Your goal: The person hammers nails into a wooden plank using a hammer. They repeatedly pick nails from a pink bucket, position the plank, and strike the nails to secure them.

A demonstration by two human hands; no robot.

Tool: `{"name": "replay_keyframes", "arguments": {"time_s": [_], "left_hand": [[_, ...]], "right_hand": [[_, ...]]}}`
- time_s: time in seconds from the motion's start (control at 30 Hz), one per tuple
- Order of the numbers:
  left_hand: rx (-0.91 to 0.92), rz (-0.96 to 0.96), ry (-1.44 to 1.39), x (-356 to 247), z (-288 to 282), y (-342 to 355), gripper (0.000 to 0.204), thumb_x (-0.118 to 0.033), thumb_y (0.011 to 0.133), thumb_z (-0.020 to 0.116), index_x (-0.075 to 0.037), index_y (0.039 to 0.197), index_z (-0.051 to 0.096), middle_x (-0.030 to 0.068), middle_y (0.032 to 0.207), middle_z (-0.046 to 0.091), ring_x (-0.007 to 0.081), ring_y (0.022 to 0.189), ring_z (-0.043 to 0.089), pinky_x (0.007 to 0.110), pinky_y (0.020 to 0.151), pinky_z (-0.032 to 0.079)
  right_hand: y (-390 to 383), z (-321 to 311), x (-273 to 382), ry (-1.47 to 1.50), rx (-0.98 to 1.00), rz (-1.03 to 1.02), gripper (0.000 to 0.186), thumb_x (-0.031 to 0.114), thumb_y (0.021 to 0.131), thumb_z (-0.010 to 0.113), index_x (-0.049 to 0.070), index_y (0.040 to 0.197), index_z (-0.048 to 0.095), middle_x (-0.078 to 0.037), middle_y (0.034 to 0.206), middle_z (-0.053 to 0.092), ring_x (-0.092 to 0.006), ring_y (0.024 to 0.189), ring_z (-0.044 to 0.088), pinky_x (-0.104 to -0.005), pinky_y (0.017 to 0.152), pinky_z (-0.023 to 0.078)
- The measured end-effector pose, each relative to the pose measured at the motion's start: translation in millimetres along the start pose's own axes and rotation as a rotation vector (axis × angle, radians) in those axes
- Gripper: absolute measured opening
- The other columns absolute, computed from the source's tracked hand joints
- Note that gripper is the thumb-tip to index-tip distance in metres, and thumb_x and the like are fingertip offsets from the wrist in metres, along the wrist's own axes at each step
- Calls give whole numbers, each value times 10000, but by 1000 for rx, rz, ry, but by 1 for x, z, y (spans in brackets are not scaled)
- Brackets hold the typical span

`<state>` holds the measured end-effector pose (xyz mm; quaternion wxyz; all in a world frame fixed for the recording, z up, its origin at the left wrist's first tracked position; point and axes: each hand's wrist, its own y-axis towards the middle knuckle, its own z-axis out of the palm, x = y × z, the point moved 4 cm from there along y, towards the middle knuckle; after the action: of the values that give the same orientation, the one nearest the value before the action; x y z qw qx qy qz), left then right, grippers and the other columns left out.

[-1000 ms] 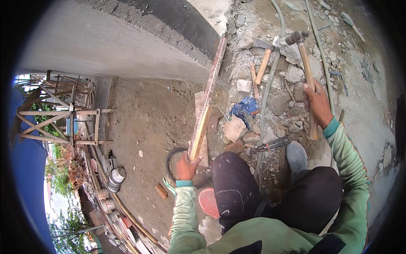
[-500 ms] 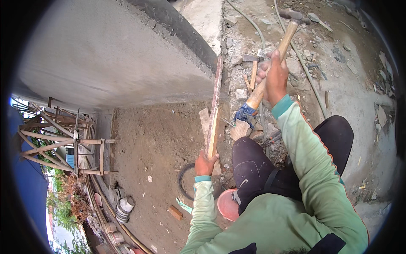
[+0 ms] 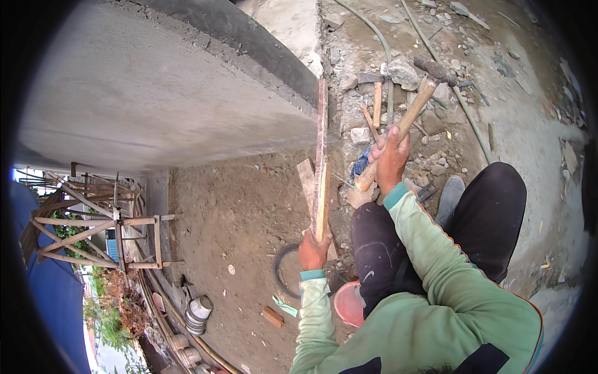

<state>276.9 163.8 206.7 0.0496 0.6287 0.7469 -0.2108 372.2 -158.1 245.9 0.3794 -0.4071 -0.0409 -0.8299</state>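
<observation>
A long, narrow wooden batten (image 3: 321, 162) is gripped near its lower end by my left hand (image 3: 314, 249), its far end at the edge of the concrete wall (image 3: 168, 75). To its right, my right hand (image 3: 389, 156) is closed around the wooden handle of a hammer (image 3: 416, 103), whose dark metal head points up and to the right over the rubble. An axe (image 3: 377, 96) with a pale handle lies beyond that hand. Under and around the hammer are broken stones (image 3: 405, 78) and a crumpled blue plastic piece (image 3: 360, 163), partly hidden.
Grey hoses (image 3: 473, 131) run over the rubble. A bamboo scaffold (image 3: 118, 227) stands at left beside a blue tarp (image 3: 43, 268). Stacked buckets (image 3: 199, 311), a black coil (image 3: 280, 280), a brick (image 3: 273, 316) and a flat board (image 3: 306, 184) lie on the dirt. My knees are at the bottom.
My right hand has swung leftward toward the batten with the hammer; in the last half second the hammer head came lower. My left hand has shifted right, still holding the batten.
</observation>
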Motion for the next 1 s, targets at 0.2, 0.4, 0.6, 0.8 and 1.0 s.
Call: {"name": "replay_keyframes", "arguments": {"time_s": [0.2,0.4,0.6,0.8,1.0], "left_hand": [[-18,11,12,-17,-2,-3,551,-418,811,812,9,1093,609,301,971,707,488,956,684,513,802,535],[-33,7,28,-11,-6,-3,545,-446,818,798,3,1058,606,304,938,705,497,928,679,520,783,532],[-32,49,-15,-22,-4,0,571,-465,819,793,10,1080,614,301,942,707,497,925,680,524,782,531],[-62,34,39,-16,-8,-5,618,-480,812,793,22,1123,610,321,969,702,501,947,678,530,802,533],[6,-36,82,-14,-6,-3,656,-484,809,796,34,1163,604,329,966,700,503,945,680,527,807,536]], "right_hand": [[-6,-15,-81,-262,220,566,272,357,1060,551,100,1022,472,8,649,435,-124,456,453,-324,393,400],[4,-22,-20,4,67,148,274,351,1081,523,92,1012,465,-5,660,437,-124,474,469,-300,400,406],[2,-17,-53,55,50,141,300,375,1089,507,90,1008,463,3,669,443,-114,479,462,-288,413,409],[4,-18,-40,-192,209,420,332,418,1077,524,100,998,469,18,674,447,-111,478,458,-293,407,412],[10,-10,-16,227,-78,-74,354,446,1077,513,100,1013,475,19,679,436,-113,473,437,-316,425,408]]}}
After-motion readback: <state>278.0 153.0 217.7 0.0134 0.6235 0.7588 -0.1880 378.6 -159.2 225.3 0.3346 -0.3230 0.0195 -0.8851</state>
